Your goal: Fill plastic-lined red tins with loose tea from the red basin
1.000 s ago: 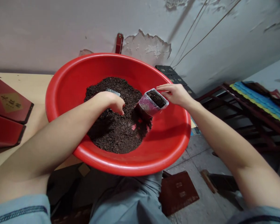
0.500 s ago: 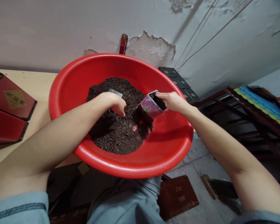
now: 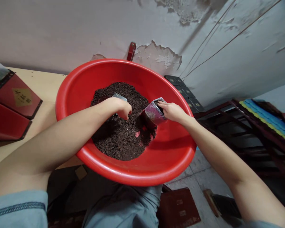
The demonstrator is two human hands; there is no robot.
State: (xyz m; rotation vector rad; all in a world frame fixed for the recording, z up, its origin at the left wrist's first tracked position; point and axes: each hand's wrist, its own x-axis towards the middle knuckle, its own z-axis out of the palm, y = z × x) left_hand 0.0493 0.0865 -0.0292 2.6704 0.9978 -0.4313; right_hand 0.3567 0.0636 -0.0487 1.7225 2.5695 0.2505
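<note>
A large red basin (image 3: pixel 123 175) holds a heap of dark, loose tea leaves (image 3: pixel 123 148). My left hand (image 3: pixel 122 108) is over the heap, its fingers curled around a box-like container with a pale, clear rim (image 3: pixel 120 97); most of this container is hidden behind the hand. At the right side of the heap, a reddish square tin (image 3: pixel 154 113) with a clear plastic-looking edge leans with its mouth up and to the right. My right hand (image 3: pixel 172 111) grips it at the rim, some fingers inside the mouth. The tin's lower end meets the leaves.
Two red tapered tins (image 3: pixel 26 95) with dark edges stand on the pale table (image 3: pixel 47 90) at left. Black boxes (image 3: pixel 182 90) are stacked behind the basin. A dark rack (image 3: pixel 258 142) carries blue and yellow sheets at right. Below is a dark red stool (image 3: pixel 178 207).
The whole view has shifted slightly, so the basin sits a little lower and further right. My right hand has turned the reddish tin a little; fewer leaves show in its mouth.
</note>
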